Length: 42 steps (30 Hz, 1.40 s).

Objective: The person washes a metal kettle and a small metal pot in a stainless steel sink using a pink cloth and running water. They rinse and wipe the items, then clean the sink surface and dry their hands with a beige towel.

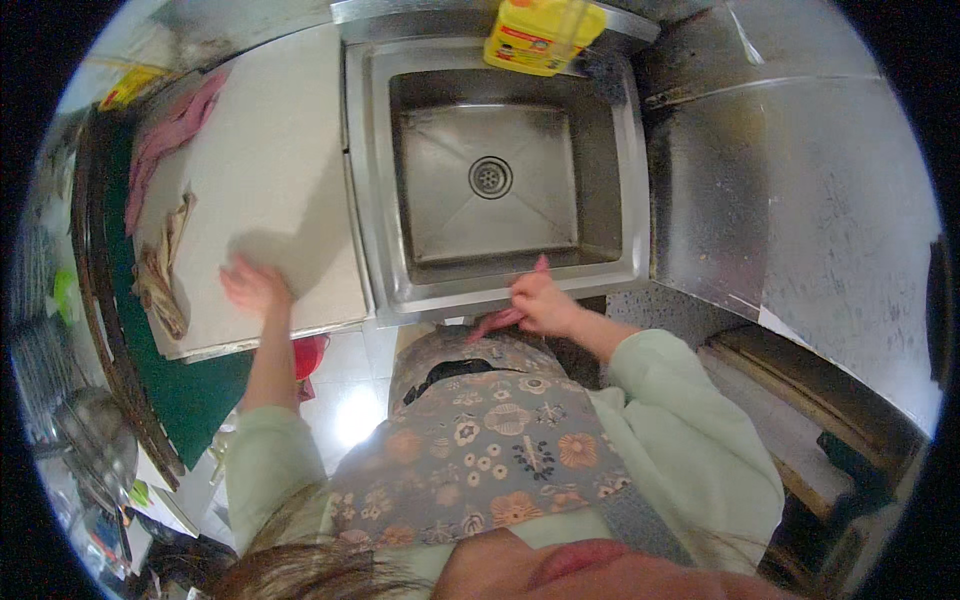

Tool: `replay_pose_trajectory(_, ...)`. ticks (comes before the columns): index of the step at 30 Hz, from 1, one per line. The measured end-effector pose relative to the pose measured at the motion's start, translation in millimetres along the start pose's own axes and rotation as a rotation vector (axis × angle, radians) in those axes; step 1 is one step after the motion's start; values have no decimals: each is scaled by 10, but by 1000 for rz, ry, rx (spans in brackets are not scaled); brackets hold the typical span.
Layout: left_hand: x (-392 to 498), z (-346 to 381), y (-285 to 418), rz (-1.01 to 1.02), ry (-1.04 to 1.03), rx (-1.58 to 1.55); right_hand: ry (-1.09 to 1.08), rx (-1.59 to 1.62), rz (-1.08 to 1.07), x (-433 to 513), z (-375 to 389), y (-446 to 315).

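My left hand (pixel 255 286) is over the front part of a white countertop board (pixel 262 157), slightly blurred, its fingers apart and nothing visible in them. A brown, crumpled cloth (pixel 166 270) lies to its left. My right hand (pixel 544 304) is at the front rim of a stainless-steel sink (pixel 491 217), in front of my apron (pixel 502 420). Its thumb points towards the basin and its other fingers extend left; I see nothing held. A round drain strainer (pixel 490 178) sits in the middle of the basin floor.
A yellow plastic container (pixel 541 34) stands at the sink's back rim beside a dark scrubber (pixel 602 75). A pink cloth (pixel 169 142) lies along the board's left side. Metal panelling (pixel 825 187) rises on the right. Something red (pixel 309 356) is below the board.
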<state>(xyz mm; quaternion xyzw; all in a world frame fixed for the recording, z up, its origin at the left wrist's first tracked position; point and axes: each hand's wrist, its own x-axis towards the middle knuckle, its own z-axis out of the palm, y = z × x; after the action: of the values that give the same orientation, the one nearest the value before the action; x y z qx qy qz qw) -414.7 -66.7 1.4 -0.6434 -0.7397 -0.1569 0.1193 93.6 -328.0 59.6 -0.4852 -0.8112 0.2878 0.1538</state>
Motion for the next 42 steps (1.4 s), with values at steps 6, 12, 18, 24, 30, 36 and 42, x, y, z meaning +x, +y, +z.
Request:
replay_pose_trajectory(6,-389,-560,1827,463,-371,-162,-237,-131,462,-733,-1098,1345)
replay_pose_trajectory(12,-310,-560,1899,545,-371,-167,179,-767,429,-304,-2215,2353)
replay_pose_trajectory(18,-325,-595,1911,541,-358,-157,134,-577,722,-1030,-1232,1755)
replay_pose_trajectory(24,-364,-698,1941,521,-368,-149,361,-227,987,-1141,-47,684)
replay_pose_trajectory(30,-515,-508,2309,277,-332,-211,445,785,831,715,-411,470)
replay_pose_trajectory(36,-238,-519,3570,-158,-1204,-1007,299,112,-170,1490,-1652,591)
replay_pose_trajectory(42,306,-533,4192,661,-596,-682,1036,-169,195,2012,-3642,394)
